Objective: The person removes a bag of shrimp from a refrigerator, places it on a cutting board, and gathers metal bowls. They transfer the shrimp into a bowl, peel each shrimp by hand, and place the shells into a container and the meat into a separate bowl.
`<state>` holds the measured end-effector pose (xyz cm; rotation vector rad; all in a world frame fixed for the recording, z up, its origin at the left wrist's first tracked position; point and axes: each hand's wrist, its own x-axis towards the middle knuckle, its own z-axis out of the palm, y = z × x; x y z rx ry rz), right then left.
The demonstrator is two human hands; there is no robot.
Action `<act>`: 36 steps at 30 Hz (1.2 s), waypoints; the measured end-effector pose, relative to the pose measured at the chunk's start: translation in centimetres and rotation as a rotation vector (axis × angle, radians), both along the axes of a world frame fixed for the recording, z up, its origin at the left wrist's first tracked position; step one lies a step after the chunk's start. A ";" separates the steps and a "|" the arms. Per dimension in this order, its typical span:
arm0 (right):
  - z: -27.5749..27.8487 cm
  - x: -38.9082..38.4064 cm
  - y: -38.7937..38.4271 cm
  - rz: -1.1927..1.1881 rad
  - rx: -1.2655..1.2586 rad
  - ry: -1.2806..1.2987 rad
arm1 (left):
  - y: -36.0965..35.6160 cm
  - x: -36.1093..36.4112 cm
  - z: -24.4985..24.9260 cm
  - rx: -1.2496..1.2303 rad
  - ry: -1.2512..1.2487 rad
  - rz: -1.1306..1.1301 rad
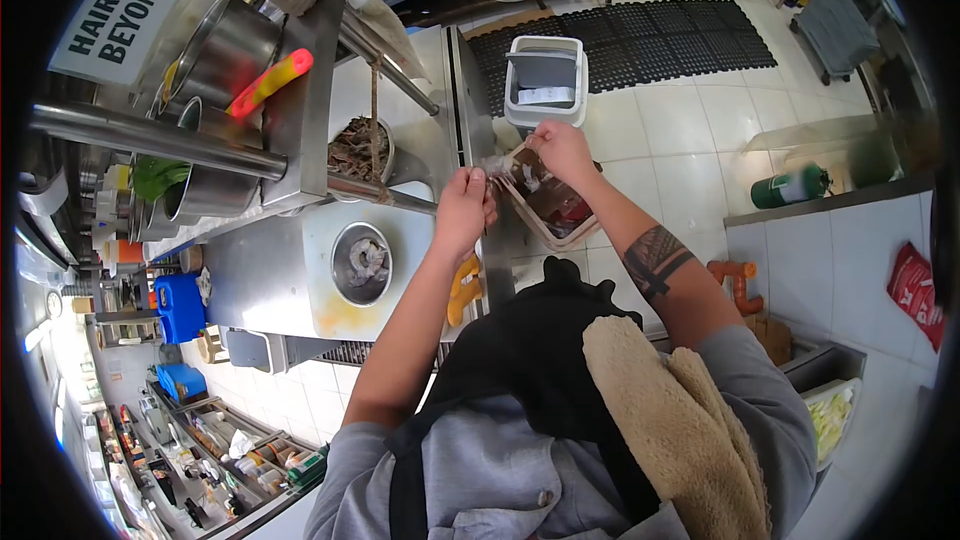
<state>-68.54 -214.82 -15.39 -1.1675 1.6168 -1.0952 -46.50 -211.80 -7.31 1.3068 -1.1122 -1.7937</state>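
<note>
My left hand [465, 210] is closed, with its thumb and fingertips pinching a small, pale, translucent thing [495, 167]. It is over the counter's edge, beside a lined waste bin [553, 243]. My right hand [562, 152] reaches above the bin's far rim with its fingers pinched together; what they hold, if anything, is hidden. Dark and reddish scraps lie inside the bin. On a stained white cutting board [335, 312] left of my left forearm sits a metal bowl [340, 280] holding pale, greyish, wet pieces. Farther back, a container of brownish, thin-looking pieces [358, 150] stands partly behind a rail.
A second white bin [545, 112] stands beyond my right hand. Metal pots [222, 50] and a red-yellow handle [270, 82] are on the shelf at left. An orange-yellow object [464, 292] lies by the counter edge. A black mat [670, 40] covers some floor.
</note>
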 end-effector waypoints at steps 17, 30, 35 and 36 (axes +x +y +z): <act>8.1 -0.2 2.7 0.425 0.265 -0.653 | 0.1 -0.6 1.8 0.150 0.032 -0.043; 7.3 -3.5 5.7 0.304 0.063 -0.284 | 2.4 -4.7 1.9 0.159 0.041 -0.014; 6.3 -6.7 5.3 0.174 0.019 -0.292 | 2.7 -5.5 2.0 0.139 -0.009 0.009; 6.1 -8.2 5.2 0.105 -0.016 -0.263 | 2.7 -5.4 2.0 0.119 -0.027 -0.003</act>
